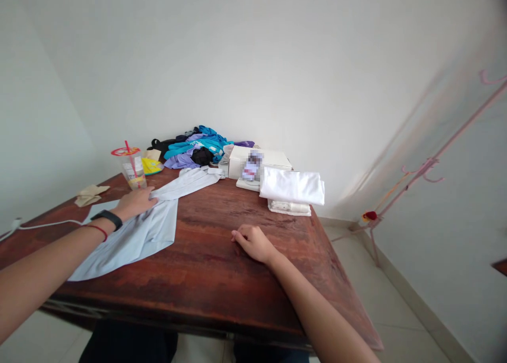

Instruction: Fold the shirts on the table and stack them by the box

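Observation:
A pale blue long-sleeved shirt [154, 223] lies on the left part of the wooden table, one sleeve stretching toward the back. My left hand [137, 203] is on its upper part, fingers closed on the cloth, which wrinkles around them; some fingertips are hidden. On the bare wood to the right rests my right hand [253, 242], its fingers curled in with nothing seen in them. A plastic cup [133, 168] with a red straw stands just beyond my left hand.
Rumpled clothes [202, 146] are heaped against the wall. Folded white cloth [293, 186] sits near the right edge of the table [214, 278], beside a white box [275, 157] and a phone [252, 166]. Napkins [90, 195] and a white cable [51, 225] lie left. A pink rack [428, 165] stands right.

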A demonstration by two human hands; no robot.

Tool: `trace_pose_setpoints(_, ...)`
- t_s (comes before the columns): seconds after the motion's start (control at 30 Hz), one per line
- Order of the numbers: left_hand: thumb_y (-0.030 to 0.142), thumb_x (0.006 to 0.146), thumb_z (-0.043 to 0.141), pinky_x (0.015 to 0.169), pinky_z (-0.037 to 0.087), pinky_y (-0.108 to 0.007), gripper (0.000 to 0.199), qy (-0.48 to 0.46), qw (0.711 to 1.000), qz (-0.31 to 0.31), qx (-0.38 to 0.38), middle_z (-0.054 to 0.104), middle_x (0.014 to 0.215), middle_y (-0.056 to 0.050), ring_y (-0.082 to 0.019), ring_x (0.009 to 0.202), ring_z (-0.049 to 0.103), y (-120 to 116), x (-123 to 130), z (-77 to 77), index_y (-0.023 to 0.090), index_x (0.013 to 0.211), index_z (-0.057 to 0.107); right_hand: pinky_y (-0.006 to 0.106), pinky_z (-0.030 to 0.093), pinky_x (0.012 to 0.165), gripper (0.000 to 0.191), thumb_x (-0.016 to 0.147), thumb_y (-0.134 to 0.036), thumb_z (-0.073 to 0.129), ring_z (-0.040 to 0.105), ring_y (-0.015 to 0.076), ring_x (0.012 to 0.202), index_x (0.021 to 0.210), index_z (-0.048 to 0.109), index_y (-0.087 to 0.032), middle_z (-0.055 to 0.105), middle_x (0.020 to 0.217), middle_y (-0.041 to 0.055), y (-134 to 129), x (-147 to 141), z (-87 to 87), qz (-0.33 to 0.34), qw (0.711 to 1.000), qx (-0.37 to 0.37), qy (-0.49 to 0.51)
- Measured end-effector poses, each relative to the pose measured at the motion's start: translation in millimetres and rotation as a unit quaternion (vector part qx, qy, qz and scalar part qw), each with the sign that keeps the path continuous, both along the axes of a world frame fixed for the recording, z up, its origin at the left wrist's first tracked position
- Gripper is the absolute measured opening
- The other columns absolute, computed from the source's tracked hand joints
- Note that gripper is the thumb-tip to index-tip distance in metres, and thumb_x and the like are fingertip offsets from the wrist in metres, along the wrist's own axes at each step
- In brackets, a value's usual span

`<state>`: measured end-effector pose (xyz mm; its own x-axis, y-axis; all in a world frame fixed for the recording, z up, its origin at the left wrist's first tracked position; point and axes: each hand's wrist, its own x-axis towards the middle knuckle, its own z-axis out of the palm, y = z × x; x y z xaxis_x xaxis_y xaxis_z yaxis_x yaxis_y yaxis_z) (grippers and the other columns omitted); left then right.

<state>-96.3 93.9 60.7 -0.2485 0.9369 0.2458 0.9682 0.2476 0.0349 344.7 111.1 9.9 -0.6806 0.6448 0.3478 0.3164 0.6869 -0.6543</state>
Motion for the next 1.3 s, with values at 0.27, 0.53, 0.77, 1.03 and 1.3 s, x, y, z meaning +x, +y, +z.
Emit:
trace_pose_setpoints(0.27, 0.038, 0.100, 0.045, 0.078, 0.047, -0.024, 0.037, -0.093, 0.991, -0.084, 0.046, 0.073, 0.094, -0.004, -0.019, 0.089, 0.064, -3, 19, 23.2, 0.009, 0.100, 0.068, 0.026, 0.049, 0.079, 0.047, 0.105, -0.042, 0.045, 0.070, 0.0173, 0.078, 0.075, 0.073, -0.020, 0.074, 0.081, 0.0047, 1, 1, 2.5, -0.006, 1.000, -0.007, 0.010)
trace_pose_setpoints(0.53, 0.057, 0.093, 0.053, 0.073, 0.046, -0.026, 0.048, -0.305, 0.933, -0.129, 0.137, 0.070, 0.083, 0.000, -0.018, 0.081, 0.058, -26, 105, 80.4, 0.012, 0.091, 0.070, 0.028, 0.048, 0.081, 0.048, 0.104, -0.046, 0.045, 0.069, 0.0183, 0.080, 0.078, 0.075, -0.019, 0.075, 0.084, 0.0060, 1, 3, 4.0, -0.012, 0.999, -0.027, 0.028)
trace_pose_setpoints(0.77, 0.050, 0.082, 0.075, 0.087, 0.050, -0.032, 0.048, -0.611, 0.775, -0.162, 0.015, 0.074, 0.117, -0.008, -0.027, 0.108, 0.065, -64, 193, 87.5, 0.017, 0.116, 0.073, 0.033, 0.052, 0.076, 0.050, 0.092, -0.062, 0.057, 0.067, 0.0196, 0.080, 0.110, 0.075, -0.018, 0.074, 0.093, 0.0079, 8, -1, -2.1, -0.006, 0.938, -0.293, 0.187)
trace_pose_setpoints(1.03, 0.050, 0.092, 0.066, 0.090, 0.054, -0.036, 0.057, -0.634, 0.688, -0.308, -0.175, 0.067, 0.133, -0.013, -0.028, 0.119, 0.064, -60, 235, 50.4, 0.020, 0.140, 0.059, 0.041, 0.052, 0.095, 0.062, 0.094, -0.069, 0.048, 0.068, 0.0272, 0.111, 0.128, 0.067, -0.021, 0.072, 0.123, 0.0104, -9, 0, 20.4, 0.126, 0.794, -0.517, 0.294)
trace_pose_setpoints(1.3, 0.039, 0.099, 0.054, 0.082, 0.055, -0.032, 0.030, -0.443, 0.821, -0.360, 0.014, 0.076, 0.094, -0.006, -0.021, 0.089, 0.071, -18, 209, 0.6, 0.018, 0.109, 0.072, 0.028, 0.052, 0.075, 0.037, 0.076, -0.028, 0.074, 0.069, 0.0196, 0.080, 0.111, 0.074, -0.016, 0.078, 0.100, 0.0062, -2, 3, 17.0, 0.033, 0.796, -0.519, 0.310)
